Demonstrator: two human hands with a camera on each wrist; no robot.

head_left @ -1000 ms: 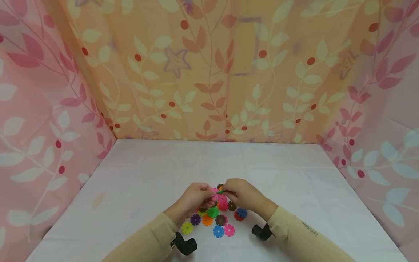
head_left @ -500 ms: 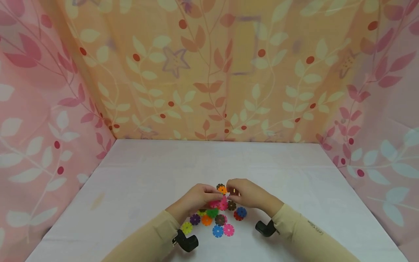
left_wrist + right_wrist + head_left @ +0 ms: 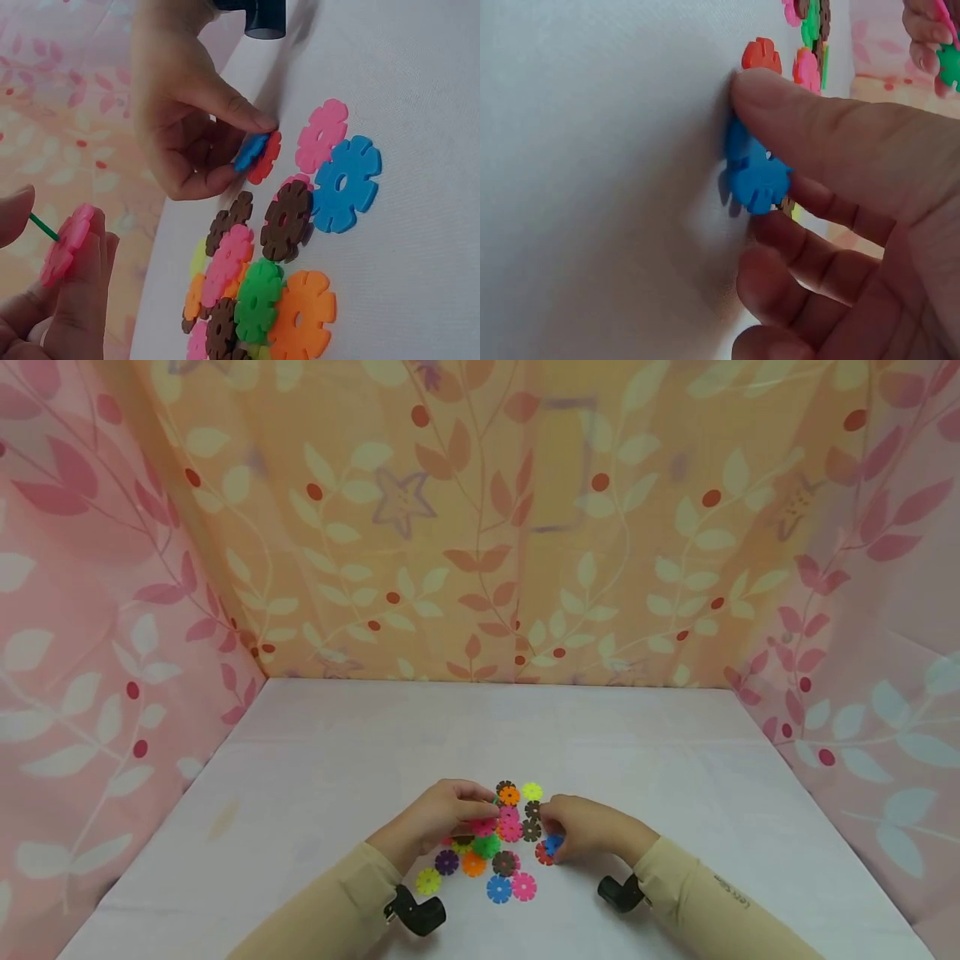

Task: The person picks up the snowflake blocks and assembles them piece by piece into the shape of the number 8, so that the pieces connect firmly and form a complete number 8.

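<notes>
My left hand point(image 3: 438, 814) is raised over the pile, pinching a pink snowflake disc point(image 3: 71, 244) with a green disc point(image 3: 43, 227) slotted into it; the green one shows edge-on in the left wrist view. To the right, my right hand point(image 3: 592, 825) is down at the table, its thumb and fingers pinching a blue snowflake disc point(image 3: 759, 184). That blue disc overlaps a red disc point(image 3: 266, 159), which peeks out past the thumb in the right wrist view point(image 3: 762, 56).
Several loose discs lie between the hands, among them a green disc point(image 3: 487, 847), an orange disc point(image 3: 474, 864), a blue disc point(image 3: 499, 889) and a yellow disc point(image 3: 532, 791). Black wrist cameras point(image 3: 420, 916) hang below both sleeves. Patterned curtains point(image 3: 480, 527) surround the white table point(image 3: 337, 743).
My right hand has left the joined pieces and moved right and toward me, down to the blue disc, uncovering the yellow disc. My left hand still holds the pink and green pair.
</notes>
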